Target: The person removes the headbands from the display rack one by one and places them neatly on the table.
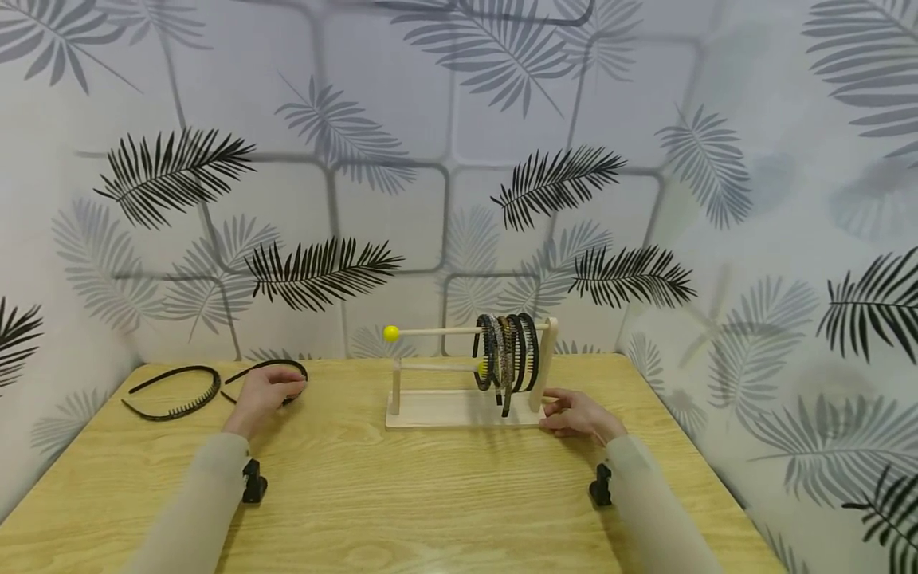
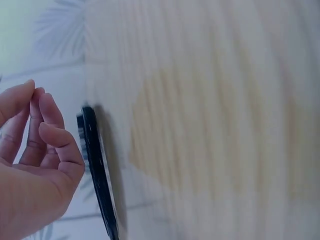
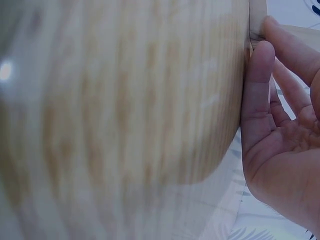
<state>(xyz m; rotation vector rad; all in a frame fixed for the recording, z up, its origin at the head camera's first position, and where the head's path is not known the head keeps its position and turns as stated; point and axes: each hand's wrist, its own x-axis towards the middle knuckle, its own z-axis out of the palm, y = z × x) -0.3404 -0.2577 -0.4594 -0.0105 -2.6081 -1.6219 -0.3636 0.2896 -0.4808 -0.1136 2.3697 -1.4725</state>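
Observation:
My left hand (image 1: 268, 391) is at a black headband (image 1: 261, 364) lying at the back left of the table. In the left wrist view, its fingers bend loosely beside the toothed headband (image 2: 101, 172), with nothing visible between them. With its fingertips, my right hand (image 1: 576, 414) grips the right end of a wooden headband stand (image 1: 459, 408). The wrist view shows the stand's edge (image 3: 257, 17) at those fingertips. Several headbands (image 1: 508, 355) hang on the stand's upper bar, toward its right post.
Another black headband (image 1: 194, 405) lies farther left. Yellow balls cap the stand's bars, one being the upper ball (image 1: 390, 333). Leaf-patterned wall covering (image 1: 452, 199) stands behind the wooden table (image 1: 430, 494).

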